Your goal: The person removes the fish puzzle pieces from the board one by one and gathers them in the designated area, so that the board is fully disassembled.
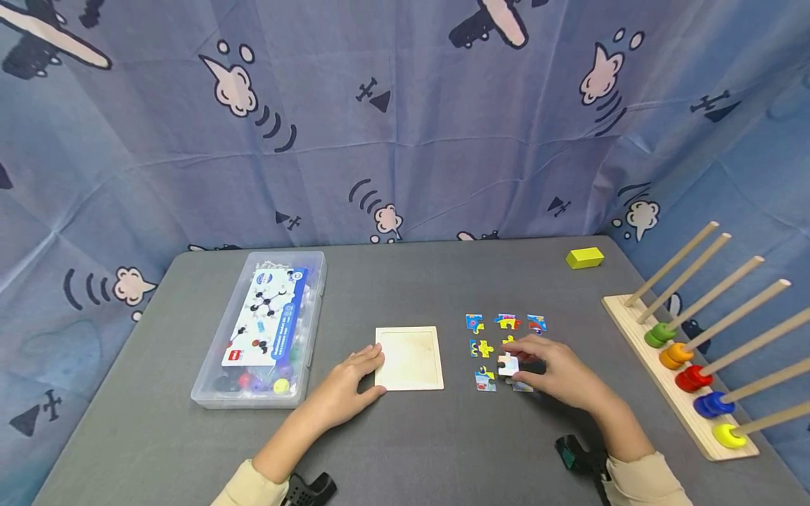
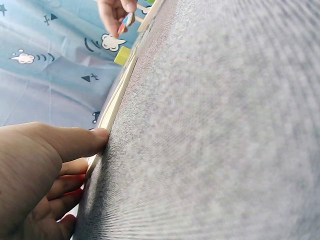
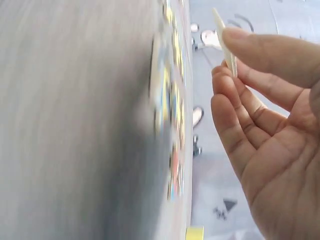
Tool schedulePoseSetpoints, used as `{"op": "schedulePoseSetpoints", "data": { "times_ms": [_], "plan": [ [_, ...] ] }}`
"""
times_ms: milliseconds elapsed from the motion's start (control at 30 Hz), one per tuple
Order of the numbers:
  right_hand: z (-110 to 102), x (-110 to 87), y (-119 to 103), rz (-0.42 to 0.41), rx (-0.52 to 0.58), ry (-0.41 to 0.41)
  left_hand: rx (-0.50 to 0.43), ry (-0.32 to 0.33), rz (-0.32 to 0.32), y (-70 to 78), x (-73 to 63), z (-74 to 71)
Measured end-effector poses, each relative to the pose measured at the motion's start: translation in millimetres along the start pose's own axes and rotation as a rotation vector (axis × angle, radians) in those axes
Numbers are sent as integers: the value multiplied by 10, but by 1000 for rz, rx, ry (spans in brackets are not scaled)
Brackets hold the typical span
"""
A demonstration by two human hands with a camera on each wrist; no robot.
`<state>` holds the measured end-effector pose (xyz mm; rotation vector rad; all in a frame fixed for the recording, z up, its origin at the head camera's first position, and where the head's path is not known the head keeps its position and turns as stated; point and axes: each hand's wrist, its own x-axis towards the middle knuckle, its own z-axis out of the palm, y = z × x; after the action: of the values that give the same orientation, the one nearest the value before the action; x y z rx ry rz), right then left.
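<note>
A square wooden puzzle tray (image 1: 410,358) with a raised rim lies flat on the table. My left hand (image 1: 352,379) rests against its left side, fingers at the upper corner and thumb near the lower one. In the left wrist view, the thumb (image 2: 82,142) touches the tray's edge (image 2: 116,102). Between thumb and fingertips, my right hand (image 1: 557,369) pinches a jigsaw piece (image 1: 508,364), its pale side facing the head camera. The right wrist view shows this piece (image 3: 226,47) edge-on, raised off the table. Beneath and beside that hand lie several colourful jigsaw pieces (image 1: 485,379), some partly hidden.
On the left stands a clear plastic box (image 1: 209,383) with a molecular model label and coloured balls inside. A wooden peg rack (image 1: 680,393) with coloured rings stands at the right edge. Toward the back right is a yellow block (image 1: 585,258). A patterned curtain (image 1: 405,140) hangs behind.
</note>
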<state>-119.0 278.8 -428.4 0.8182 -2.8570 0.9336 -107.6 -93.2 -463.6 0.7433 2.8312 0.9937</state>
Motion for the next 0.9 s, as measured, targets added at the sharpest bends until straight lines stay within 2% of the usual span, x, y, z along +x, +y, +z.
{"op": "schedulePoseSetpoints", "data": {
  "times_ms": [200, 433, 667, 900],
  "plan": [
    [-148, -209, 153, 21, -15, 29, -2, 1, 7, -6, 2, 5],
    [-216, -370, 331, 84, 41, -24, -4, -1, 3, -9, 0, 3],
    [-221, -447, 428, 134, 70, -67, 4, -4, 4, -20, 9, 12],
    [-182, -472, 494, 142, 48, -56, 5, 1, 8, -27, 6, 14]
  ]
}}
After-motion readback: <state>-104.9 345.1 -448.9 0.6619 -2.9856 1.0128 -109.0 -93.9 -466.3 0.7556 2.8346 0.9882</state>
